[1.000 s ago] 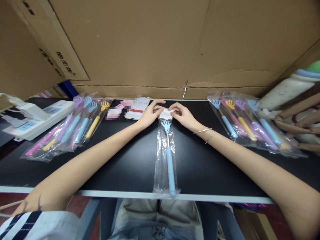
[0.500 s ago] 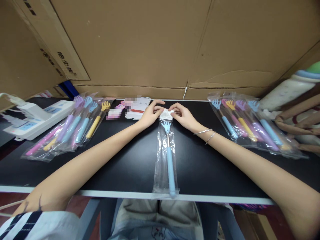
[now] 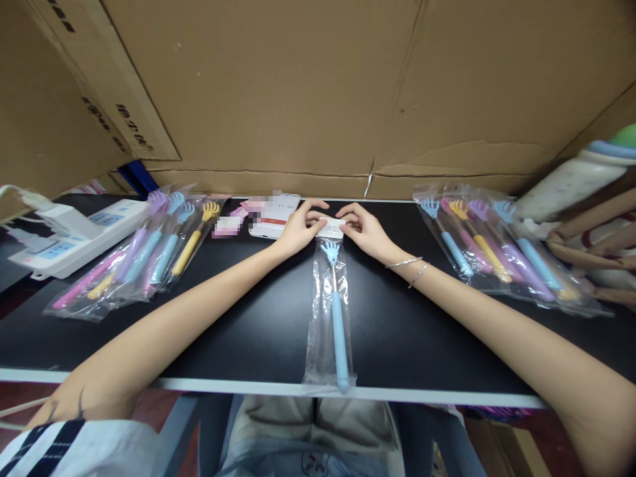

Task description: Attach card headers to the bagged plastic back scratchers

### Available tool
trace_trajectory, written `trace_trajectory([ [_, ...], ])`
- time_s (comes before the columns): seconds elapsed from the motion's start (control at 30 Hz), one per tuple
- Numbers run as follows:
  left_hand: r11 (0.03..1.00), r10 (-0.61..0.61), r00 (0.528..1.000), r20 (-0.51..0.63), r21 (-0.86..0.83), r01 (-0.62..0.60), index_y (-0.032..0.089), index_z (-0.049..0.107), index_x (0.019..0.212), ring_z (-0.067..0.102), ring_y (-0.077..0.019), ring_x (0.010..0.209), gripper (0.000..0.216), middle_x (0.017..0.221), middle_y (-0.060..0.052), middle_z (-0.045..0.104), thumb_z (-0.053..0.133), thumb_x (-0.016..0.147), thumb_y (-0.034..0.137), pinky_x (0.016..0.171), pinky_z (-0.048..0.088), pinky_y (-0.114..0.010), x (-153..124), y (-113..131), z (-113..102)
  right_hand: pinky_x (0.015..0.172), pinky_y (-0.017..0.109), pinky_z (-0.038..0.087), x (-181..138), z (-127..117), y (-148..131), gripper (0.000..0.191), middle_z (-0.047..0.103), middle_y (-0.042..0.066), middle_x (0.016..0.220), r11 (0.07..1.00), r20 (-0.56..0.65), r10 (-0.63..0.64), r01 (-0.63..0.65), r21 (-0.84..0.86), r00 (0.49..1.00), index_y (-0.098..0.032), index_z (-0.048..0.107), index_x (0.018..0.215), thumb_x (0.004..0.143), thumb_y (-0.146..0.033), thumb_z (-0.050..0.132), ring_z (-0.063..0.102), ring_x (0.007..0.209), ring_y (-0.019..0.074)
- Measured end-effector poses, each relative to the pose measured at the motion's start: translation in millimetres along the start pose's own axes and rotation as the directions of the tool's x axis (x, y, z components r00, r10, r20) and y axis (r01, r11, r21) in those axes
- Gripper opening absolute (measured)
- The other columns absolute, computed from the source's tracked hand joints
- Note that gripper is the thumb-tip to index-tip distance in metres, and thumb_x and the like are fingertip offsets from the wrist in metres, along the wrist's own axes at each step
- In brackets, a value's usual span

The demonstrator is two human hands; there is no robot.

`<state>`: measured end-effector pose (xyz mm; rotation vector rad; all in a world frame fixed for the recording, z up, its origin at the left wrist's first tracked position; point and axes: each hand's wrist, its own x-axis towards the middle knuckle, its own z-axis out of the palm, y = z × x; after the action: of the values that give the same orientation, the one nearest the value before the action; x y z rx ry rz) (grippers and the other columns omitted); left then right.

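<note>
White piece sits at the far end of the clear bag, flatter and straighter-edged than a second ago, when it looked crumpled. Your left hand is half-curled, thumb and fingertips nearly together on its left edge; index sticks out above. Your right hand is curled too, thumb and fingertips lightly pinching the right corner. Both arms have barely moved. Your fingers hide part of the white piece.

Blue back scratcher lies inside the bag, mid-desk, claw toward your hands, handle end at the desk's near edge; same spot as before. Phone is right behind your left hand, which overlaps it in view; digits went from 57:29 to 57 30. Pink packet, partly pixelated, is just left of it. Bagged scratchers lie on the left and right. Power strip far left; pale bottle far right. Cardboard wall blocks the far side.
</note>
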<state>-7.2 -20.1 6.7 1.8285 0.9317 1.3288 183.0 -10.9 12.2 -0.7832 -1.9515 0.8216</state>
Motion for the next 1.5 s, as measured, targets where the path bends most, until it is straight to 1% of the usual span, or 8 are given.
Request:
trace_trajectory([
  [0.3,1.000,-0.020,1.000,-0.004,-0.001,0.020,0.017,0.050,0.100,0.066,-0.0142,0.089,0.021,0.091,-0.005,0.066,0.058,0.080,0.017,0.080,0.052,-0.026,-1.4,5.4,0.8,0.075,0.032,0.048,-0.7,0.7,-6.0,0.012,0.065,0.001,0.079,0.999,-0.034,0.048,-0.048,-0.003,0.998,-0.019,0.054,0.085,0.075,-0.021,0.059,0.062,0.075,0.0152],
  [0.53,0.999,-0.047,0.999,0.010,0.028,0.047,0.016,0.052,0.101,0.065,-0.0132,0.087,0.022,0.097,-0.005,0.066,0.058,0.080,0.020,0.080,0.051,-0.026,-3.1,8.8,-0.2,0.075,0.031,0.049,-1.8,0.1,-7.1,0.012,0.066,0.001,0.078,0.998,-0.037,0.065,-0.065,0.003,0.997,-0.019,0.055,0.086,0.075,-0.021,0.060,0.063,0.075,0.0151],
  [0.63,0.997,-0.044,0.999,0.003,0.060,0.044,0.015,0.056,0.098,0.064,-0.0126,0.085,0.020,0.101,-0.006,0.066,0.059,0.080,0.024,0.079,0.051,-0.026,-3.3,10.6,0.3,0.076,0.031,0.050,-2.0,0.7,-10.0,0.012,0.065,0.001,0.079,0.998,-0.046,0.056,-0.055,0.020,0.997,-0.019,0.055,0.084,0.074,-0.021,0.060,0.063,0.076,0.0149],
  [0.83,0.994,-0.050,0.999,0.009,0.101,0.049,0.015,0.061,0.087,0.062,-0.0140,0.083,0.016,0.092,-0.005,0.067,0.059,0.081,0.029,0.077,0.050,-0.026,-3.1,13.8,1.9,0.077,0.031,0.050,-2.3,0.9,-11.5,0.012,0.064,0.002,0.083,0.999,-0.044,0.041,-0.040,0.007,0.998,-0.019,0.056,0.086,0.075,-0.022,0.059,0.062,0.078,0.0148],
  [0.93,0.993,-0.061,0.998,-0.002,0.102,0.061,0.014,0.062,0.089,0.062,-0.0146,0.082,0.018,0.092,-0.005,0.068,0.059,0.081,0.031,0.077,0.050,-0.027,-3.1,15.1,2.4,0.076,0.031,0.050,-2.1,0.7,-10.4,0.012,0.064,0.002,0.084,0.999,-0.048,0.037,-0.037,0.004,0.998,-0.019,0.056,0.087,0.076,-0.022,0.059,0.062,0.078,0.0150],
  [1.17,0.990,-0.065,0.998,0.013,0.128,0.063,0.015,0.062,0.087,0.061,-0.0140,0.083,0.017,0.092,-0.005,0.067,0.057,0.081,0.029,0.079,0.049,-0.027,-2.6,16.2,1.6,0.075,0.029,0.050,-1.1,1.2,-7.3,0.014,0.064,0.003,0.086,0.999,-0.041,0.039,-0.038,0.019,0.998,-0.018,0.057,0.089,0.076,-0.022,0.060,0.061,0.079,0.0142],
  [1.3,0.988,-0.065,0.998,-0.003,0.142,0.064,0.015,0.061,0.087,0.060,-0.0132,0.082,0.016,0.090,-0.004,0.066,0.056,0.081,0.029,0.078,0.048,-0.025,-3.2,16.0,1.3,0.075,0.029,0.050,-1.3,1.9,-8.4,0.016,0.064,0.003,0.084,0.998,-0.054,0.061,-0.059,0.035,0.997,-0.018,0.057,0.089,0.075,-0.026,0.062,0.061,0.078,0.0141],
  [1.5,0.989,-0.066,0.998,0.003,0.136,0.065,0.015,0.060,0.087,0.060,-0.0128,0.081,0.016,0.088,-0.003,0.066,0.056,0.081,0.029,0.078,0.048,-0.025,-3.5,16.7,1.6,0.076,0.031,0.049,-0.6,1.0,-7.8,0.016,0.064,0.003,0.083,0.998,-0.059,0.061,-0.061,0.007,0.996,-0.018,0.059,0.089,0.079,-0.031,0.061,0.061,0.078,0.0149],
])
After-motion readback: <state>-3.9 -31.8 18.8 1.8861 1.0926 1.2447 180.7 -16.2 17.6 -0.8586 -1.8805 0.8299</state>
